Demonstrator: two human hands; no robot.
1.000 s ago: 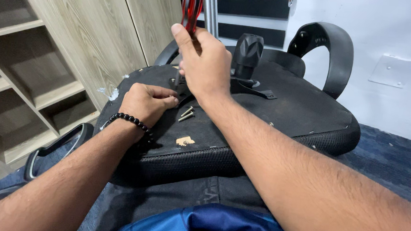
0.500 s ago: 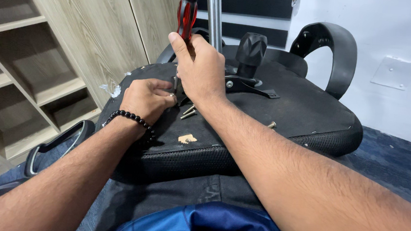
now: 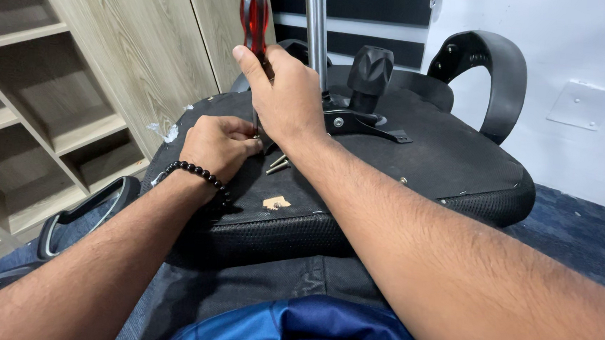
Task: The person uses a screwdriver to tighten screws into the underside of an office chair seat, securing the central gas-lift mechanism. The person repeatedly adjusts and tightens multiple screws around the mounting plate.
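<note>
An upturned black office chair seat [image 3: 452,159] lies across my lap, underside up. My right hand [image 3: 286,94] is shut on a red and black screwdriver [image 3: 255,17], held upright with its shaft pointing down at the seat's underside. My left hand [image 3: 219,143], with a black bead bracelet at the wrist, rests on the seat with fingers curled around the screwdriver's tip. Two loose screws [image 3: 278,164] lie just right of that hand. A metal gas-lift column [image 3: 316,29] and a black knob [image 3: 371,68] rise from the seat mechanism behind my right hand.
Wooden shelves [image 3: 43,123] stand at the left, a wooden cabinet door [image 3: 141,38] behind them. One black armrest [image 3: 487,69] curves up at the back right, another [image 3: 79,211] lies at the lower left. A white wall is at the right; blue carpet [image 3: 582,232] covers the floor.
My right hand and the screwdriver have shifted slightly left and up in view. My left hand stays at the same spot on the seat.
</note>
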